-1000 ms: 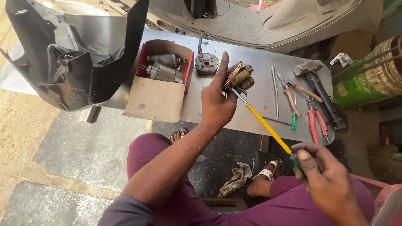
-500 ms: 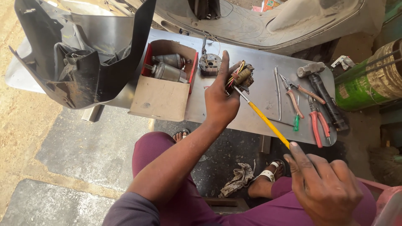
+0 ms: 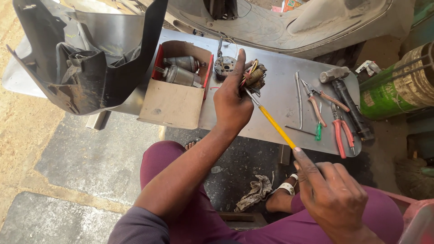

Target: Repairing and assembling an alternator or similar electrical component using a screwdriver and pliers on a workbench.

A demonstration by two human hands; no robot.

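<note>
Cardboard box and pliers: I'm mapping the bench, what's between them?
Head view: the left hand holding a wired coil, and a yellow-handled screwdriver.

box (image 3: 174, 101) left on table (image 3: 280, 90), pliers (image 3: 341, 131) right

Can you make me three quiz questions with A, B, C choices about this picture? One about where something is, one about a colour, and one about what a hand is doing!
1. Where do the two grey motors lie?
A. in the cardboard box
B. on the floor
C. on the person's lap

2. What colour is the screwdriver shaft?
A. blue
B. yellow
C. white

3. What is the left hand doing?
A. resting flat on the table
B. holding the wired coil part
C. hanging empty

Answers: 1 A, both motors sit inside the open box. 2 B, the shaft between the hands is yellow. 3 B, its fingers close around the part, while the right hand grips the screwdriver's end.
</note>
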